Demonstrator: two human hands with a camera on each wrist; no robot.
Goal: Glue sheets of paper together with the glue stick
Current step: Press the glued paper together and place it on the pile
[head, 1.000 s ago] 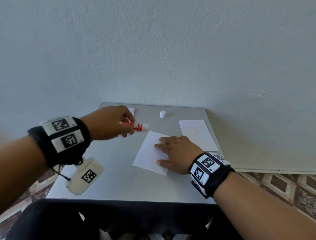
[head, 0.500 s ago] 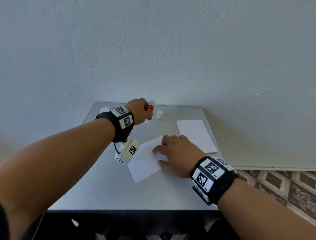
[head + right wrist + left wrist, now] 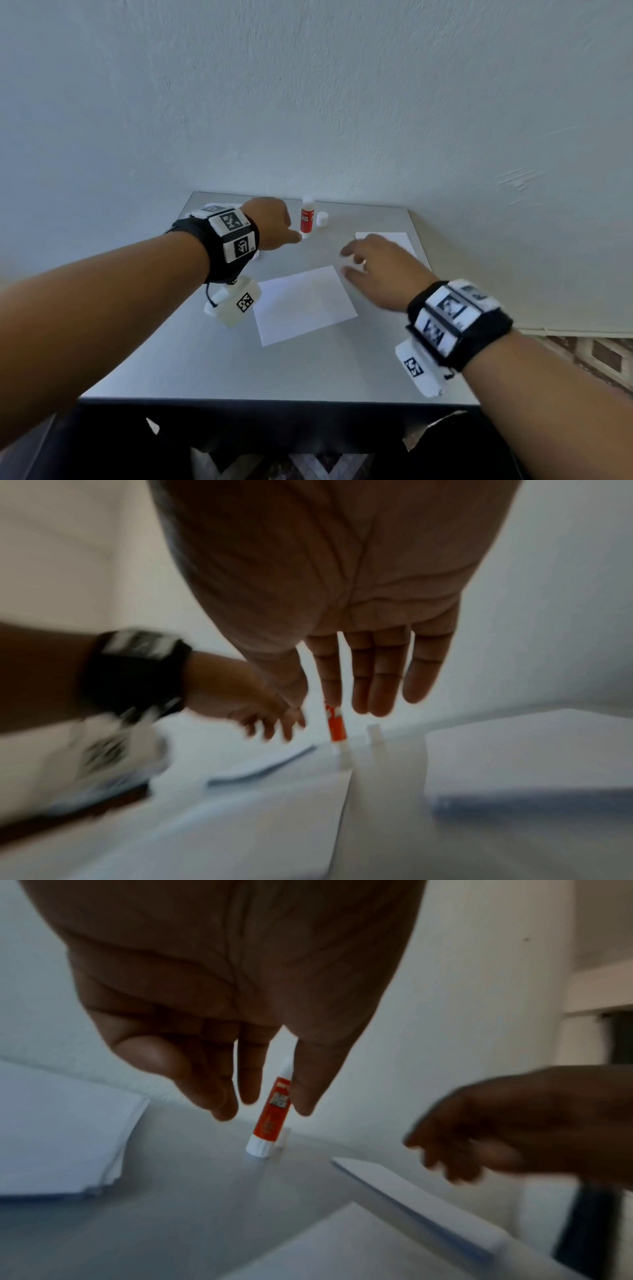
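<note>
**Glue stick stands free, both hands loose**

Now the red-and-white glue stick stands upright near the far edge of the grey metal table, its small white cap just beside it. The left hand hovers near the stick, fingers relaxed, holding nothing. The right hand, fingers spread, hangs between the white paper sheet and the white paper stack.

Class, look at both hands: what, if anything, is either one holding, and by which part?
Nothing. The left hand is open beside the standing glue stick; the right hand is open too.
</note>
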